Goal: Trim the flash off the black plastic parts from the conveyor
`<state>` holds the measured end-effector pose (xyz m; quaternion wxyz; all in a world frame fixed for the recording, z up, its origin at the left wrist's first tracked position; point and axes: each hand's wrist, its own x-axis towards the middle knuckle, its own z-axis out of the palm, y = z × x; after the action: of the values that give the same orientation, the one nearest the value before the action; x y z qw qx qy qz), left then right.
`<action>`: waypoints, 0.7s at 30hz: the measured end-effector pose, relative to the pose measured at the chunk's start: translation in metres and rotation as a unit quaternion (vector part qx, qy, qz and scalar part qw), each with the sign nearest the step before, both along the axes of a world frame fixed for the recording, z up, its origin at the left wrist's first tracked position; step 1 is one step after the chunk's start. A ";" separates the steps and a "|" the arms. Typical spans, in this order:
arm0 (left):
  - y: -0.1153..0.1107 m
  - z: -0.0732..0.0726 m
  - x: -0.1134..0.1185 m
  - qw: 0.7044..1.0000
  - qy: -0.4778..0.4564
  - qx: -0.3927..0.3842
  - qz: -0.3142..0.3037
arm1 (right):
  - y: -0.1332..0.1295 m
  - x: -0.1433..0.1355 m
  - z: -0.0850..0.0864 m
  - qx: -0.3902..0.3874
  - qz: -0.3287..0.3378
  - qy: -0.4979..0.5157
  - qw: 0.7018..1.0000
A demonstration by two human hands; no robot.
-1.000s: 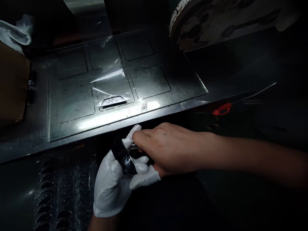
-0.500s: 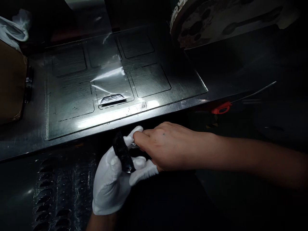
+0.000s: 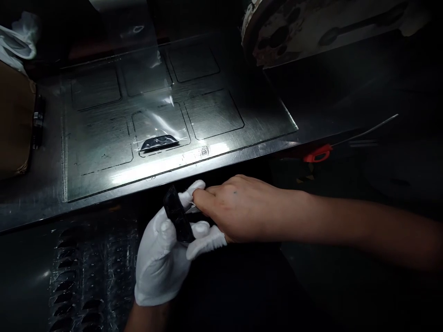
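Observation:
My left hand (image 3: 159, 260), in a white glove, grips a small black trapezoid-shaped part (image 3: 177, 216), tilted with its long side running down to the right. Its gloved fingers curl around toward my bare right hand (image 3: 231, 207). The fingers of my right hand are closed and touch or overlap the glove's fingertips. A thin greyish sliver (image 3: 194, 210) shows between the hands; its kind and who holds it are unclear. On the table, beyond my hands, a similar black part (image 3: 159, 142) lies under or inside clear film (image 3: 155, 117).
A metal table (image 3: 242, 159) bears a clear sheet (image 3: 221, 115) with marked rectangles. At lower left is a clear tray (image 3: 81, 276) holding several black parts. A carton (image 3: 15, 124) and a marker (image 3: 38, 121) stand left. A red-handled tool (image 3: 318, 153) and a large wheel-like object (image 3: 273, 39) are right.
The black part in my left hand has tilted slightly, losing its bright glint at the lower end. The view has shifted a little; my right hand stays nearly in place.

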<state>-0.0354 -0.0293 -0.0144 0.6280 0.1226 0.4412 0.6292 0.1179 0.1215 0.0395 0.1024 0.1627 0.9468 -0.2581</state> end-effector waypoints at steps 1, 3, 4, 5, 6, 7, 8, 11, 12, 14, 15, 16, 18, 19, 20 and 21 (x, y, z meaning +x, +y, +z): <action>0.001 0.001 0.001 1.000 0.004 -0.001 0.000 | 0.000 0.001 0.000 -0.002 0.000 0.000 1.000; 0.004 0.003 0.003 1.000 0.025 -0.004 -0.003 | 0.001 0.002 0.001 -0.010 0.003 0.000 1.000; 0.006 0.004 0.004 0.999 0.042 -0.006 -0.005 | 0.001 0.003 0.001 -0.015 0.005 0.001 1.000; 0.008 0.006 0.005 0.998 0.058 -0.008 -0.009 | 0.001 0.003 0.001 -0.020 0.007 0.001 1.000; 0.010 0.007 0.006 0.997 0.069 -0.010 -0.014 | 0.001 0.003 0.000 -0.026 0.008 -0.001 1.000; 0.011 0.008 0.007 0.997 0.075 -0.011 -0.018 | 0.001 0.003 -0.001 -0.031 0.009 -0.002 0.999; 0.011 0.009 0.008 0.997 0.077 -0.012 -0.019 | 0.001 0.004 -0.002 -0.036 0.009 -0.002 0.999; 0.011 0.009 0.010 0.999 0.036 -0.020 -0.020 | 0.003 0.008 -0.007 -0.055 0.006 0.008 0.998; 0.010 0.009 0.011 0.999 0.013 -0.020 -0.022 | 0.005 0.011 -0.008 -0.071 0.001 0.017 0.997; 0.010 0.008 0.013 0.999 -0.019 -0.010 -0.025 | 0.011 0.021 -0.007 -0.131 -0.021 0.060 0.989; 0.011 0.008 0.014 1.000 -0.022 -0.001 -0.022 | 0.015 0.027 -0.006 -0.165 -0.038 0.094 0.981; 0.012 0.009 0.015 1.000 -0.015 0.007 -0.016 | 0.019 0.033 -0.004 -0.187 -0.057 0.131 0.972; 0.015 0.010 0.016 1.000 0.001 0.009 -0.007 | 0.027 0.043 0.001 -0.171 -0.089 0.185 0.964; 0.016 0.011 0.017 1.000 0.006 0.006 -0.005 | 0.031 0.046 0.004 -0.135 -0.094 0.195 0.967; 0.016 0.011 0.017 1.000 0.008 0.002 -0.005 | 0.034 0.047 0.007 -0.090 -0.093 0.197 0.972; 0.016 0.012 0.018 1.000 0.009 -0.004 -0.004 | 0.037 0.047 0.010 -0.046 -0.083 0.194 0.976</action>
<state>-0.0177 -0.0128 -0.0027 0.6272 0.1279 0.4486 0.6237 0.1653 0.1580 0.0493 -0.0981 0.1830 0.9188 -0.3356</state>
